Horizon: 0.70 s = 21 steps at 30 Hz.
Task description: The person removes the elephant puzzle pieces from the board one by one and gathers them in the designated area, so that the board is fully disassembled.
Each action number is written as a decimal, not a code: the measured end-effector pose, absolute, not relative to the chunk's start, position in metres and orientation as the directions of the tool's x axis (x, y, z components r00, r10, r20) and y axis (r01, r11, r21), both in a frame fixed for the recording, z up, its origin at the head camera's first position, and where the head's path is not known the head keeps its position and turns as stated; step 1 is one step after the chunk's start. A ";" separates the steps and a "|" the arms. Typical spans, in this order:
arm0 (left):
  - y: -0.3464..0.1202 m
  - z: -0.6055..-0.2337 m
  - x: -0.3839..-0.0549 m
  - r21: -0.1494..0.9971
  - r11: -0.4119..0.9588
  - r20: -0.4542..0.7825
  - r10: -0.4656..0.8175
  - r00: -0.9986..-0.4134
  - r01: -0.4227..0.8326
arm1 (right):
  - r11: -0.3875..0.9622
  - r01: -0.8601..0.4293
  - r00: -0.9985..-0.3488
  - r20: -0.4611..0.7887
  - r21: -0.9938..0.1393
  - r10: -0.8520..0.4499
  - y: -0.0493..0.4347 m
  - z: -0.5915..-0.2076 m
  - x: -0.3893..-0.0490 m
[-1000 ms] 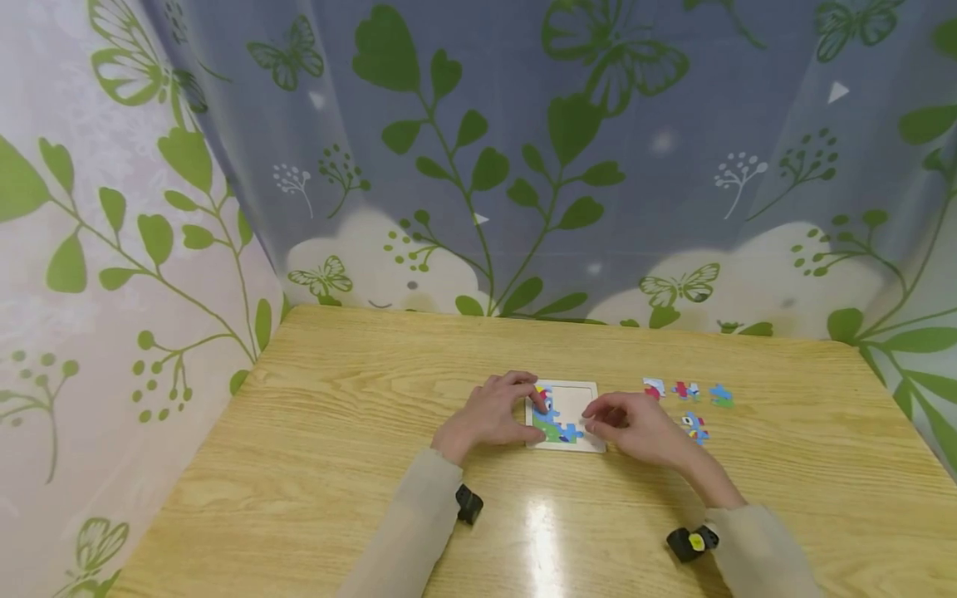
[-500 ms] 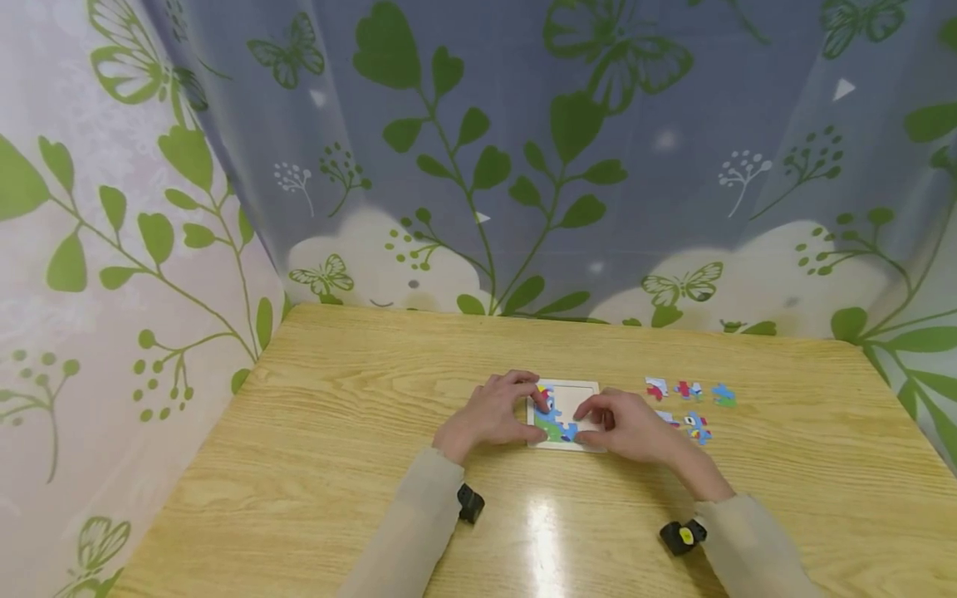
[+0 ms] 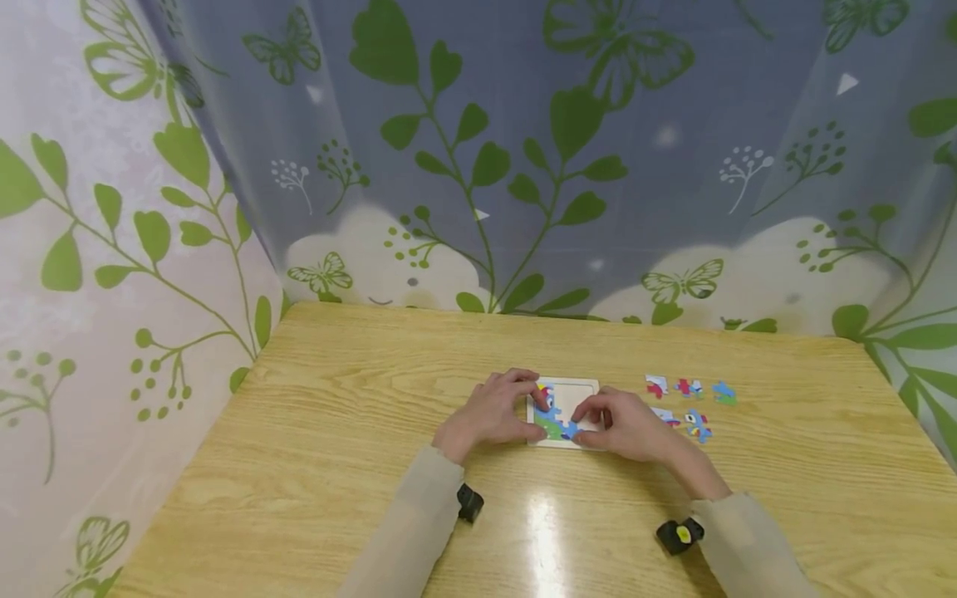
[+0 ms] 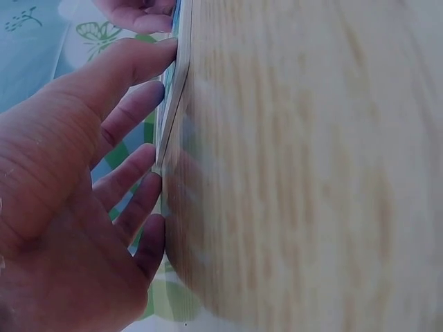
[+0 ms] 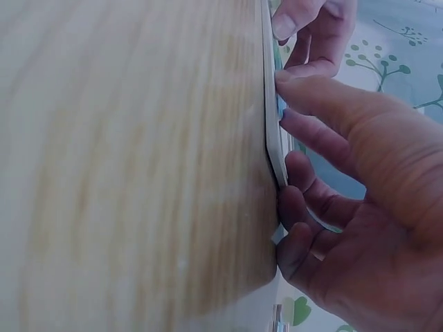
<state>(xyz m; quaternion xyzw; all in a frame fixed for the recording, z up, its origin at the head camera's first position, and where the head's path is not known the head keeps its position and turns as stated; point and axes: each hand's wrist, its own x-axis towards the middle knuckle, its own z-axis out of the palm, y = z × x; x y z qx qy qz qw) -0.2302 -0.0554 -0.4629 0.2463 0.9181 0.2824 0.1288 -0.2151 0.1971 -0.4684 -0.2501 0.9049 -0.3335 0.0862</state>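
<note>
A small white-rimmed puzzle tray (image 3: 579, 381) lies on the wooden table with joined blue and green puzzle pieces (image 3: 550, 428) along its left and lower sides. My left hand (image 3: 489, 418) rests at the tray's left side. Its thumb and a forward finger touch the pieces, and the other fingers are spread, as the left wrist view shows. Over the lower right part of the tray, my right hand (image 3: 630, 425) has thumb and index finger on either side of a blue puzzle piece (image 3: 571, 430), pinching it; its other fingers are curled.
Several loose puzzle pieces lie right of the tray, among them a red and white piece (image 3: 655, 385), a blue and green piece (image 3: 723, 393) and a blue piece with an eye (image 3: 699, 425). A patterned curtain (image 3: 478, 166) hangs behind the table (image 3: 359, 374).
My right hand has moved left, from the tray's right edge to over the blue piece, and closed thumb and index finger about it. My left hand has stayed in place.
</note>
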 end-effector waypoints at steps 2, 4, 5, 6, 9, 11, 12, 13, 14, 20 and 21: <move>-0.055 -0.463 -0.231 0.582 0.720 -0.096 0.524 -0.846 0.379 | 0.645 -0.378 -0.861 -0.005 -0.664 -0.509 0.197 -0.467 -0.216; -0.055 -0.464 -0.231 0.580 0.721 -0.095 0.522 -0.848 0.379 | 0.640 -0.363 -0.861 -0.018 -0.677 -0.508 0.196 -0.466 -0.216; -0.055 -0.464 -0.231 0.581 0.721 -0.096 0.521 -0.848 0.378 | 0.637 -0.359 -0.861 -0.022 -0.683 -0.508 0.195 -0.466 -0.216; -0.055 -0.463 -0.231 0.581 0.721 -0.096 0.521 -0.848 0.377 | 0.635 -0.355 -0.861 -0.025 -0.686 -0.508 0.195 -0.466 -0.217; -0.055 -0.462 -0.230 0.583 0.720 -0.098 0.521 -0.848 0.375 | 0.636 -0.355 -0.860 -0.027 -0.686 -0.509 0.193 -0.466 -0.216; -0.055 -0.461 -0.230 0.585 0.721 -0.101 0.520 -0.848 0.372 | 0.639 -0.353 -0.862 -0.028 -0.683 -0.506 0.192 -0.466 -0.216; -0.055 -0.461 -0.230 0.584 0.722 -0.101 0.519 -0.849 0.372 | 0.643 -0.349 -0.865 -0.030 -0.682 -0.501 0.191 -0.467 -0.216; -0.055 -0.461 -0.230 0.583 0.722 -0.100 0.519 -0.849 0.373 | 0.647 -0.347 -0.867 -0.031 -0.679 -0.498 0.191 -0.467 -0.216; -0.055 -0.461 -0.230 0.581 0.723 -0.099 0.518 -0.849 0.373 | 0.652 -0.345 -0.869 -0.033 -0.676 -0.493 0.190 -0.467 -0.216; -0.054 -0.461 -0.230 0.576 0.725 -0.101 0.521 -0.848 0.377 | 0.688 -0.312 -0.889 -0.055 -0.655 -0.455 0.186 -0.466 -0.214; -0.054 -0.461 -0.230 0.577 0.726 -0.103 0.521 -0.848 0.375 | 0.692 -0.308 -0.890 -0.058 -0.653 -0.452 0.185 -0.465 -0.214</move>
